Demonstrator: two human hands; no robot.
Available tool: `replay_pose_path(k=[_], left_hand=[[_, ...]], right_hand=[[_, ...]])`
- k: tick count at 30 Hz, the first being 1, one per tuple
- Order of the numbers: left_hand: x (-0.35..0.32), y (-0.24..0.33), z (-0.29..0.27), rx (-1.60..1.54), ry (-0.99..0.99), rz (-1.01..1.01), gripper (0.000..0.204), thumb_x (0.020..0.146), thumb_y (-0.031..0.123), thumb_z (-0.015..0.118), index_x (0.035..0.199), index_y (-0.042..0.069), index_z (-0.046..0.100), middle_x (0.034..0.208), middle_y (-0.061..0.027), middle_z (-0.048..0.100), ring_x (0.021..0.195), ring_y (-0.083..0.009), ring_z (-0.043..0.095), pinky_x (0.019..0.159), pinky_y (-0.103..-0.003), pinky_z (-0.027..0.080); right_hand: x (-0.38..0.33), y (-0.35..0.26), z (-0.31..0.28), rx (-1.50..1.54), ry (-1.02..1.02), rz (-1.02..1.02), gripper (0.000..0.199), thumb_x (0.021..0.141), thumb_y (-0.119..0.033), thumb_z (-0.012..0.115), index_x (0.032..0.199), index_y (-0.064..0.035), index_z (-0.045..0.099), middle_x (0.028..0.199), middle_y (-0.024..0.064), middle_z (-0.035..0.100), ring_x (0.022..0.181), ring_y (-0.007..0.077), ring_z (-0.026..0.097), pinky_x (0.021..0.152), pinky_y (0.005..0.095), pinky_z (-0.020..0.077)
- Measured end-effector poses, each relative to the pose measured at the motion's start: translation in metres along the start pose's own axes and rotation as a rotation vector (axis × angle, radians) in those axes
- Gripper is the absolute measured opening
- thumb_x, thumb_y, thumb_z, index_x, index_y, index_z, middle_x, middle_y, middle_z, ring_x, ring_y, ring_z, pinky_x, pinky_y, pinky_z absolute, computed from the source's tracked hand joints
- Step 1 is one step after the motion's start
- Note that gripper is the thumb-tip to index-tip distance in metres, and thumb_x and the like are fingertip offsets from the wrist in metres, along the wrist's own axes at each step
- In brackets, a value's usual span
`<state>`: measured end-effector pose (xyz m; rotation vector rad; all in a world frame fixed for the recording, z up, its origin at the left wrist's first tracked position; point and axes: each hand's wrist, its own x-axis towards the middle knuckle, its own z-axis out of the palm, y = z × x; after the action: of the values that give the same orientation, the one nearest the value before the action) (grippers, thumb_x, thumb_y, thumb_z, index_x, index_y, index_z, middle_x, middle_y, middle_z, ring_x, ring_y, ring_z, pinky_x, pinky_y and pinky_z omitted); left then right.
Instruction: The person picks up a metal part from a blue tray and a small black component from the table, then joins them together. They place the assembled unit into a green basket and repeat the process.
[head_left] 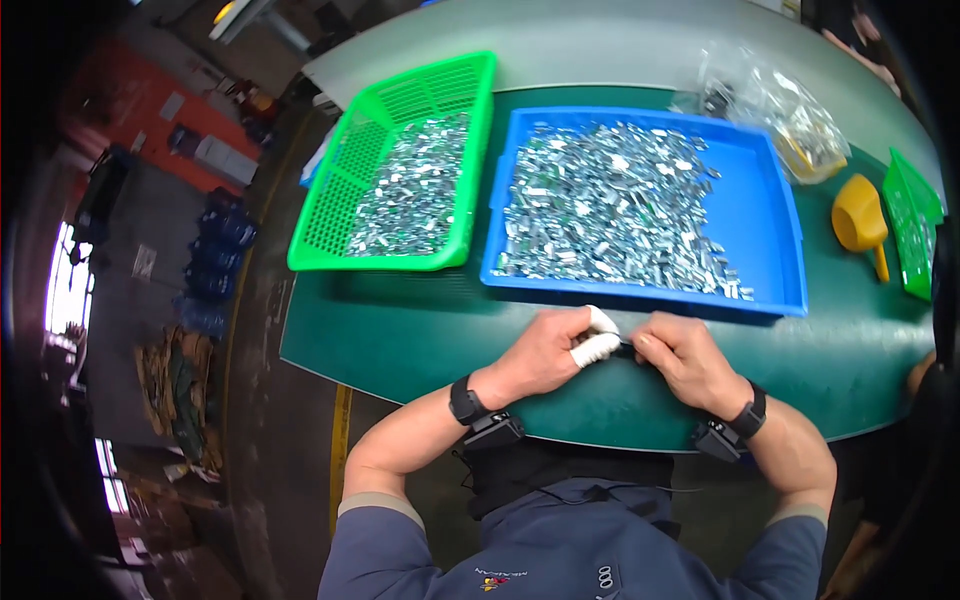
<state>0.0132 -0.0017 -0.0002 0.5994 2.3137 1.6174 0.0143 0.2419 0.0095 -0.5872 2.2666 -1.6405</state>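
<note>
My left hand (545,352) and my right hand (688,362) meet over the near part of the green table, just in front of a blue tray (755,210). White coverings wrap the left thumb and forefinger. Both hands are closed in a pinch, fingertips almost touching. Between them shows a small dark piece (626,343), too small to name. Many small shiny metal pieces (610,200) fill most of the blue tray, leaving its right side bare. A green plastic basket (335,195) to the left holds more such pieces.
A yellow scoop (858,215) and a green container (908,225) lie at the right. Clear plastic bags (775,110) rest behind the tray's far right corner. The green table (350,320) has a curved front edge close to my body. Another person (860,35) is partly visible at the far right.
</note>
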Motion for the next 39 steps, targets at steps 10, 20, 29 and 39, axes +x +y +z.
replay_pose_path(k=[10,20,29,39], left_hand=[[-0.002,-0.001,0.0,-0.002,0.001,0.07,0.016,0.097,0.016,0.071,0.104,0.002,0.069,0.084,-0.006,0.071,0.07,-0.0106,0.063,0.063,-0.029,0.051],[0.001,-0.005,0.0,0.014,0.002,0.089,0.018,0.097,0.017,0.072,0.105,0.002,0.069,0.085,-0.0084,0.071,0.067,-0.0146,0.064,0.061,-0.031,0.051],[0.001,-0.003,-0.001,0.016,-0.005,0.082,0.018,0.096,0.017,0.073,0.105,0.002,0.069,0.085,-0.0086,0.07,0.064,-0.0173,0.063,0.059,-0.033,0.049],[0.0,-0.001,0.0,0.013,-0.007,0.078,0.018,0.095,0.017,0.073,0.105,0.002,0.07,0.084,-0.0078,0.071,0.065,-0.016,0.063,0.059,-0.032,0.049]], right_hand=[[-0.001,-0.003,0.002,-0.072,-0.067,0.092,0.017,0.097,-0.01,0.068,0.109,0.0024,0.068,0.083,0.0002,0.065,0.075,0.0047,0.054,0.067,0.0238,0.0471],[0.002,-0.007,-0.002,0.013,-0.08,0.138,0.018,0.097,-0.011,0.07,0.109,0.0028,0.068,0.082,0.0061,0.07,0.073,0.0098,0.062,0.066,0.0266,0.0506],[0.002,0.0,-0.007,-0.008,-0.114,0.098,0.014,0.097,-0.01,0.07,0.104,0.0023,0.067,0.082,0.0075,0.071,0.075,0.0117,0.066,0.069,0.0275,0.0532],[0.002,-0.001,-0.008,-0.134,-0.195,-0.001,0.015,0.096,-0.01,0.069,0.105,0.0023,0.067,0.085,0.0105,0.072,0.077,0.0172,0.069,0.07,0.0316,0.0541]])
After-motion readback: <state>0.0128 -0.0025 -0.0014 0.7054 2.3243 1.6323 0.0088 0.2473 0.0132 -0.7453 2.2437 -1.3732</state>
